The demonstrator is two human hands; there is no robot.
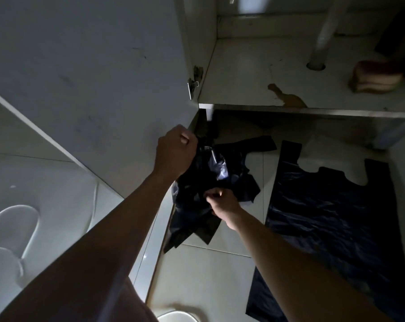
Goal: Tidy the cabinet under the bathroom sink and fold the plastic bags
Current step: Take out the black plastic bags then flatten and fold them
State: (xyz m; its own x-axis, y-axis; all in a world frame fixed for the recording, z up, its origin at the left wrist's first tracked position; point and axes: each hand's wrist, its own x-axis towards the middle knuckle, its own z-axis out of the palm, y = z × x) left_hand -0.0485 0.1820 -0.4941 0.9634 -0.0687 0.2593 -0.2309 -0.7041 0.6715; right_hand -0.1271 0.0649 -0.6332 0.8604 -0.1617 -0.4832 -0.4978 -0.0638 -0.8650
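Observation:
A crumpled black plastic bag (203,182) hangs between my two hands above the tiled floor. My left hand (174,154) is a closed fist gripping the bag's upper end, close to the open cabinet door. My right hand (222,205) pinches the bag lower down, at its middle. A second black plastic bag (331,217) lies spread flat on the floor to the right, its handles pointing toward the cabinet. The cabinet floor (243,73) is white and stained.
The open white cabinet door (92,77) stands at my left. Inside the cabinet are a white drain pipe (322,33), a brownish sponge-like item (376,77) and dark objects at the far right. White slippers (10,233) rest on the floor at the left.

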